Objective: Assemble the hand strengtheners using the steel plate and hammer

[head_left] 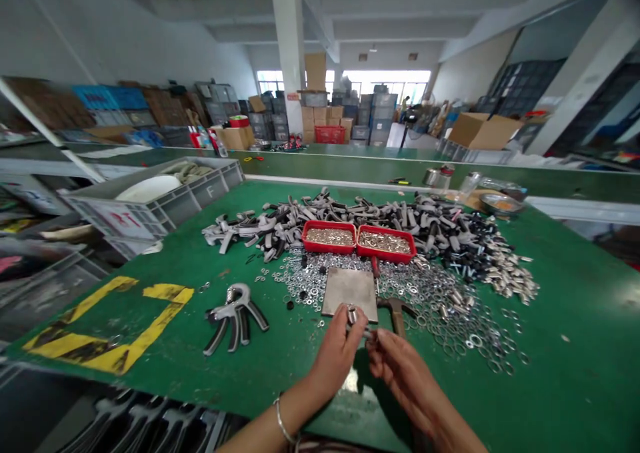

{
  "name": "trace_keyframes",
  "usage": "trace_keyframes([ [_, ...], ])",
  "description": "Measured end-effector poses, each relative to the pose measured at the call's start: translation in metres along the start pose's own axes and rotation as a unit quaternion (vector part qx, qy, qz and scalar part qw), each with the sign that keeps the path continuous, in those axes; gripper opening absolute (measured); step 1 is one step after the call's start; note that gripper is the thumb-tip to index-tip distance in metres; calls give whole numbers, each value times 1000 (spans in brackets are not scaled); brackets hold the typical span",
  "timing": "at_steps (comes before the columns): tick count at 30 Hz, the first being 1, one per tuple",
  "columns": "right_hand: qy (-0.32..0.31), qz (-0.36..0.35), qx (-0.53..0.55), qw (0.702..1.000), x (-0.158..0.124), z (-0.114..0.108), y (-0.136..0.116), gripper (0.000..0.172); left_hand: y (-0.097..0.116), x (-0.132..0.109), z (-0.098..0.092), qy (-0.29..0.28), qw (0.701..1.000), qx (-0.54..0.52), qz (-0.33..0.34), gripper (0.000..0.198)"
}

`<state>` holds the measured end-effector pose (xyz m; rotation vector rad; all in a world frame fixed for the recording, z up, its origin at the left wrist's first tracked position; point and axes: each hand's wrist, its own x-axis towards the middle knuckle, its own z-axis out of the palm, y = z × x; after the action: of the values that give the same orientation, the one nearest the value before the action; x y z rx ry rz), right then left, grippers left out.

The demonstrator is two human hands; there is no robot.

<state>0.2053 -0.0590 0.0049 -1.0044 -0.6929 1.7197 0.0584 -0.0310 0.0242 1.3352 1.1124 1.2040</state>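
My left hand [336, 350] is closed around a small shiny metal part [352, 314] that looks like a coil spring, just in front of a square metal plate [350, 290]. Close beside it on the right, my right hand [395, 366] has its fingers pinched together near a small greyish piece [369, 334]; the fingers hide most of it. A hammer [398, 316] lies right of the plate, partly behind my right hand. Left of my hands rest assembled hand grip strengtheners [237, 316] with grey and black handles and a spring.
Two red trays [330, 246] of small metal pieces stand behind the plate. Loose washers and rings [450, 333] spread around it. A long heap of grey handles [280, 223] lies behind. Yellow-black tape [155, 323] marks the left side, beside a grey crate [165, 203].
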Motion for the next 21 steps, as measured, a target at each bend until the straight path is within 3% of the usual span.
trace_keyframes([
  [4, -31, 27, 54, 998, 7, 5, 8, 24, -8, -5, -1, 31, 997, -50, -56, 25],
  [9, -23, -86, -149, 985, 5, 4, -1, 24, -11, -9, -3, 12, 999, 21, -47, 30],
  [11, -14, -159, -259, 953, 2, 2, -4, 18, -6, -10, -3, -10, 998, 41, -39, 31],
  [13, -11, -247, -355, 902, 1, -1, -5, 13, -1, -10, -3, -29, 998, 33, -44, 32],
  [16, -26, -346, -457, 819, 4, -5, -2, 22, 0, -6, -3, -28, 998, 6, -63, 32],
  [18, -31, -365, -503, 783, 9, -7, -1, 33, -5, 0, -2, -5, 997, -12, -72, 34],
  [21, -80, -332, -571, 747, 18, -18, -9, 42, -13, 15, -3, 24, 997, -24, -71, 38],
])
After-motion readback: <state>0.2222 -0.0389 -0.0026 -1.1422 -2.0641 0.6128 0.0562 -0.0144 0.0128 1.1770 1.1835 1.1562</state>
